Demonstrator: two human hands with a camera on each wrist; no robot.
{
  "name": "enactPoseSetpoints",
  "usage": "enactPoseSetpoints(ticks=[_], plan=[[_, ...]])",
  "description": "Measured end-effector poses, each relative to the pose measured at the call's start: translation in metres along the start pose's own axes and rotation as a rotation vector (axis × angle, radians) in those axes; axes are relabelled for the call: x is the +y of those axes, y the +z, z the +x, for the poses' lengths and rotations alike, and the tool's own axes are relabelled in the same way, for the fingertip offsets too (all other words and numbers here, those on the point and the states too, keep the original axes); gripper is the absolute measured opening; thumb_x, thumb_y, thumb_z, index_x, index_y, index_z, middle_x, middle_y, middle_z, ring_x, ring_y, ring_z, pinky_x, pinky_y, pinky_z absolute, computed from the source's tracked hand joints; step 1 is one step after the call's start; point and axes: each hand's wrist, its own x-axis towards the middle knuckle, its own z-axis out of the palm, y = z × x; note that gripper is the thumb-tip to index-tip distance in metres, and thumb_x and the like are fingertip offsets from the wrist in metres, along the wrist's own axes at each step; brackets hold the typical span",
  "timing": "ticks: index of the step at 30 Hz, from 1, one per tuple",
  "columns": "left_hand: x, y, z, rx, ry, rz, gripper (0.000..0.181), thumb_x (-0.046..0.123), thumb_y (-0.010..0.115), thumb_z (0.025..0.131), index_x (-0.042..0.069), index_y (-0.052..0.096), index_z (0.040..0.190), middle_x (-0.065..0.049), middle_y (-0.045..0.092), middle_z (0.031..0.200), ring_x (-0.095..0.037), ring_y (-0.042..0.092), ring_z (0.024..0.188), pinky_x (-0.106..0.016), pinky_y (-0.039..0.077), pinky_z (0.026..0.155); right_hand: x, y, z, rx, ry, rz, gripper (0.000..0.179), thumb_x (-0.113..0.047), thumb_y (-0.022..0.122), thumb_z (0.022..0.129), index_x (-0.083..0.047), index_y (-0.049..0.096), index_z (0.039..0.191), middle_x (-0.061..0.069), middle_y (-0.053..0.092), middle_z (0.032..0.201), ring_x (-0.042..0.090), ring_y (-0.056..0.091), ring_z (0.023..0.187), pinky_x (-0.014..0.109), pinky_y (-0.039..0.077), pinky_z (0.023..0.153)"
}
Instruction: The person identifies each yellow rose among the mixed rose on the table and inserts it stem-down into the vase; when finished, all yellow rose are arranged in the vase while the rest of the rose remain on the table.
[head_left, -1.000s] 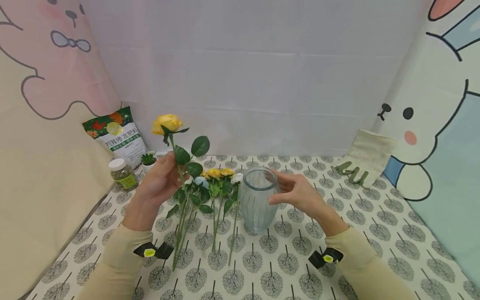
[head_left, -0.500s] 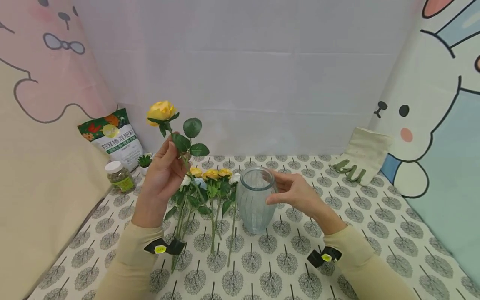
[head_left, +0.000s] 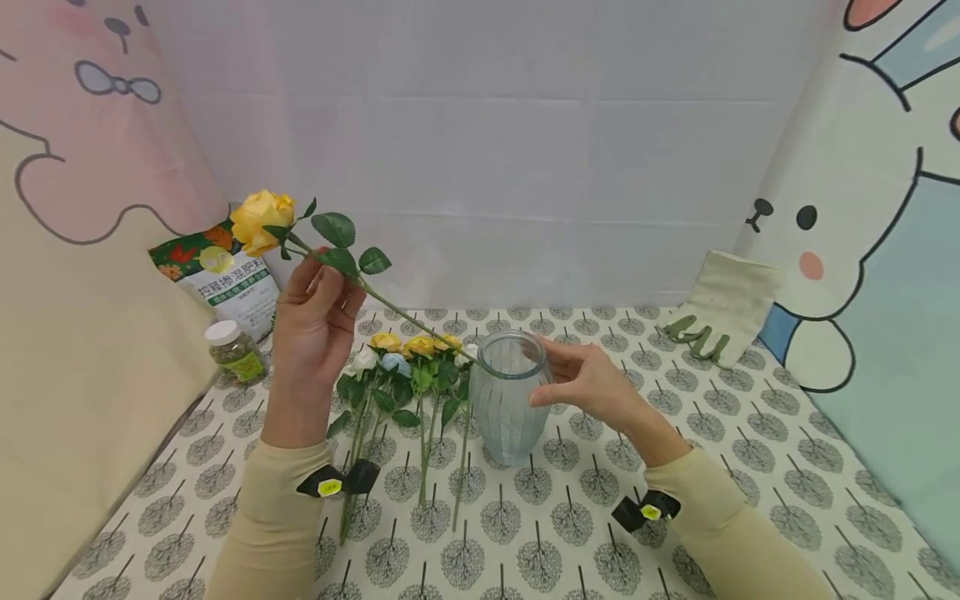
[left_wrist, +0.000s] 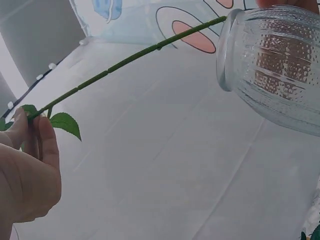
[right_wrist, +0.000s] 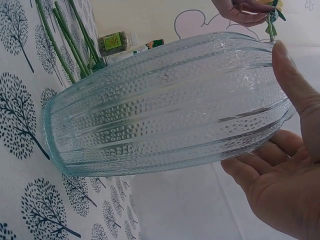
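Note:
High on the left, my left hand [head_left: 315, 333] pinches a yellow rose [head_left: 262, 221] by its stem just below the bloom. The long green stem [left_wrist: 125, 61] slants down to the right, its cut end at the rim of a clear ribbed glass vase [head_left: 510, 417]. Whether that end is over the opening or outside it, I cannot tell. My right hand [head_left: 588, 387] holds the vase near its mouth, thumb in front and fingers behind; it stands upright on the cloth. Left of the vase lie several yellow, white and blue flowers [head_left: 423, 379] with their stems toward me.
At the back left stand a fertilizer bag [head_left: 236, 287] and a jar with a white lid [head_left: 236, 354]. Pale work gloves [head_left: 723, 304] with green fingertips lie at the back right. A tree-print cloth [head_left: 585, 533] covers the table; curtains hang behind and at both sides.
My left hand has risen, tilting the rose so its bloom points up-left and its stem end swings right to the vase rim. The right hand and vase have stayed nearly in place.

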Motion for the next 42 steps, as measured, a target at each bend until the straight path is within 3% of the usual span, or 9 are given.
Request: enactPoseSetpoints(ticks=[2,5,8,12,18,23,30,35,42], plan=[[-0.003,0.003,0.0,0.029,0.04,-0.001,0.02,-0.004,0.072,0.086,0.002,0.078,0.105,-0.012,0.057,0.115,-0.021,0.069,0.083,-0.028,0.06,0.079,0.001,0.0,0.0,0.005,0.003,-0.007,0.092,-0.024,0.089,0.075,-0.011,0.041,0.153,0.01,0.04,0.155,0.028,0.049,0.134,0.034,0.045,0.104],[-0.007,0.006,0.0,0.062,0.102,0.028,0.025,-0.009,0.07,0.086,0.0,0.076,0.109,-0.012,0.065,0.1,-0.023,0.069,0.079,-0.029,0.06,0.077,0.001,-0.001,-0.001,0.012,0.012,-0.016,0.092,-0.025,0.089,0.075,-0.013,0.042,0.152,0.009,0.042,0.154,0.027,0.05,0.133,0.034,0.046,0.104],[-0.011,0.009,-0.001,0.06,0.165,0.064,0.033,-0.015,0.067,0.087,-0.004,0.07,0.117,-0.013,0.07,0.084,-0.025,0.07,0.076,-0.03,0.061,0.074,0.001,-0.001,0.0,0.015,0.022,-0.028,0.092,-0.028,0.089,0.074,-0.015,0.042,0.152,0.006,0.042,0.154,0.025,0.05,0.134,0.033,0.045,0.104],[-0.019,0.011,-0.003,0.029,0.204,0.136,0.038,-0.019,0.066,0.086,-0.004,0.069,0.122,-0.014,0.074,0.085,-0.025,0.072,0.075,-0.032,0.061,0.074,0.001,-0.001,0.0,0.009,0.019,-0.03,0.092,-0.029,0.089,0.075,-0.015,0.042,0.152,0.006,0.039,0.156,0.025,0.048,0.136,0.033,0.044,0.105],[-0.031,0.011,-0.007,-0.018,0.112,0.27,0.029,-0.005,0.075,0.085,0.002,0.074,0.113,-0.009,0.074,0.088,-0.023,0.073,0.079,-0.034,0.061,0.076,0.001,0.0,0.0,0.017,0.024,-0.023,0.092,-0.027,0.09,0.073,-0.015,0.043,0.152,0.007,0.047,0.151,0.025,0.052,0.133,0.033,0.046,0.104],[-0.033,0.011,-0.007,-0.024,0.031,0.269,0.023,0.001,0.076,0.087,0.003,0.074,0.11,-0.01,0.073,0.086,-0.023,0.073,0.078,-0.034,0.061,0.077,0.0,0.001,0.0,0.019,0.027,-0.024,0.092,-0.026,0.09,0.074,-0.015,0.043,0.152,0.007,0.051,0.148,0.024,0.054,0.131,0.035,0.047,0.104],[-0.036,0.011,-0.006,-0.061,-0.015,0.275,0.013,0.006,0.07,0.094,0.004,0.077,0.105,-0.01,0.074,0.083,-0.022,0.073,0.077,-0.034,0.061,0.076,0.0,0.001,0.001,0.024,0.031,-0.024,0.093,-0.025,0.09,0.074,-0.014,0.042,0.152,0.008,0.051,0.147,0.026,0.054,0.13,0.036,0.046,0.104],[-0.042,0.01,-0.006,-0.079,-0.048,0.327,0.01,0.011,0.073,0.092,0.011,0.08,0.099,-0.004,0.074,0.096,-0.019,0.072,0.078,-0.032,0.061,0.073,-0.002,0.001,0.001,0.036,0.044,-0.027,0.093,-0.024,0.09,0.072,-0.011,0.043,0.152,0.011,0.051,0.147,0.028,0.055,0.129,0.037,0.048,0.103],[-0.051,0.012,-0.009,-0.038,-0.082,0.361,0.017,0.002,0.067,0.095,0.011,0.081,0.096,-0.004,0.074,0.101,-0.014,0.069,0.084,-0.031,0.06,0.077,-0.002,0.001,0.001,0.038,0.056,-0.026,0.092,-0.022,0.09,0.073,-0.012,0.043,0.152,0.01,0.053,0.145,0.027,0.056,0.128,0.037,0.048,0.102]])
